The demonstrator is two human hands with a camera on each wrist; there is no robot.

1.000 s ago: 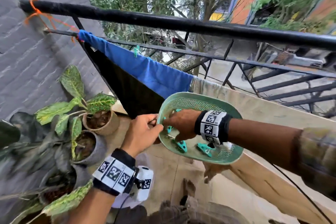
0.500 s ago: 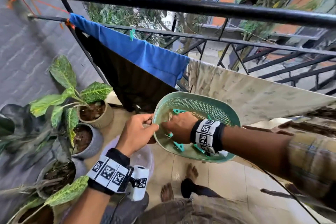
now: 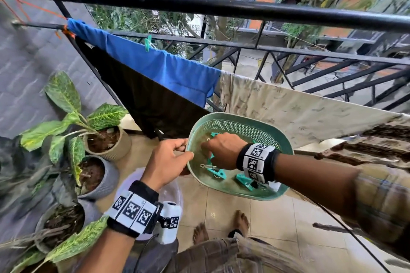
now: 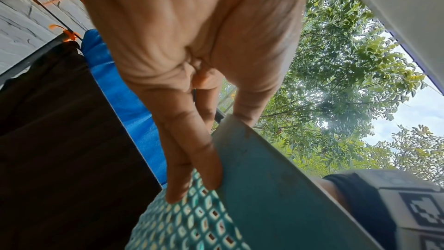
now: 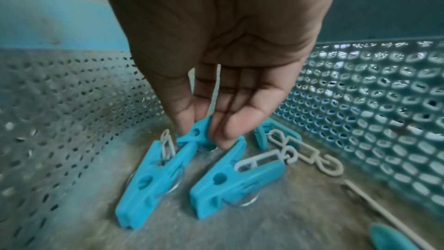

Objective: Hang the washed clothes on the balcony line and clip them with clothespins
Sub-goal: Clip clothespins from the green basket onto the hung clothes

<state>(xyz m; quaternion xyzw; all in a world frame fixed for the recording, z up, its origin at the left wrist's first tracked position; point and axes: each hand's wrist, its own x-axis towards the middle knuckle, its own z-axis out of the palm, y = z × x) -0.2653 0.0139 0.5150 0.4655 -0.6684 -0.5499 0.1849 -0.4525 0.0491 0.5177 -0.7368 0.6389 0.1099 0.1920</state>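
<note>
My left hand [image 3: 168, 159] grips the rim of a green perforated basket [image 3: 241, 117], held up in front of the railing; in the left wrist view my left hand [image 4: 204, 149] has its fingers under the basket's wall [image 4: 276, 187] and its thumb on the rim. My right hand [image 3: 221, 150] reaches into the basket. In the right wrist view my right hand [image 5: 201, 132] pinches a turquoise clothespin [image 5: 195, 133] between thumb and fingers. Two more clothespins [image 5: 153, 182] lie on the basket floor. A blue cloth [image 3: 159, 66] hangs on the line with one clothespin [image 3: 147, 43] on it. A cream patterned cloth [image 3: 288, 108] hangs to its right.
A thick black railing bar [image 3: 221, 6] crosses the top. A dark cloth [image 3: 144, 99] hangs below the blue one. Potted plants [image 3: 88, 131] stand at the left by the grey wall. A white tub [image 3: 173, 193] sits on the tiled floor near my bare feet [image 3: 241, 221].
My view has tilted down and shifted. The right hand has stayed in the basket, working among the clothespins. The left hand keeps its hold on the rim.
</note>
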